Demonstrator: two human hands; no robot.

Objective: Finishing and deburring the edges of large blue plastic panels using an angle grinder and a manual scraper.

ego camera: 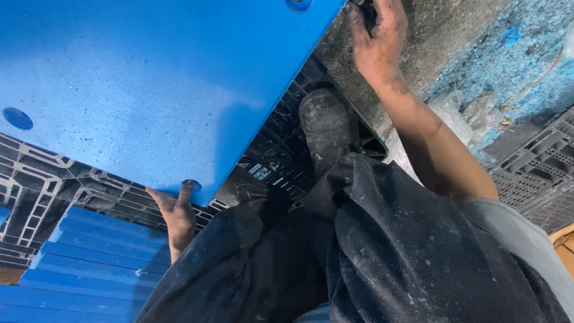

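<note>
From the head view, a large flat blue panel (149,84) fills the upper left of the scene, its smooth face speckled with droplets and pierced by round holes near its edges. The left hand (173,212) sits at the panel's near corner, fingers curled up over the edge beside one of the holes, so its grip is closed on the blue panel. The right hand (378,39) is up at the far right corner of the panel, knuckles toward the camera, fingers wrapped over something dark at that edge; whether its grip closes on the panel itself or only on the dark part beside it cannot be told.

Under the panel lies a black plastic pallet (36,191) with an open lattice top. A dirty dark shoe (326,128) stands on this lattice, between the two hands. Near left, a stack of ribbed blue sheets (89,263) rests beside the pallet. Dusty dark trousers (359,251) take up the near centre. On the far right, the grey floor (442,30) carries blue debris, and another black pallet (532,173) lies at the right edge.
</note>
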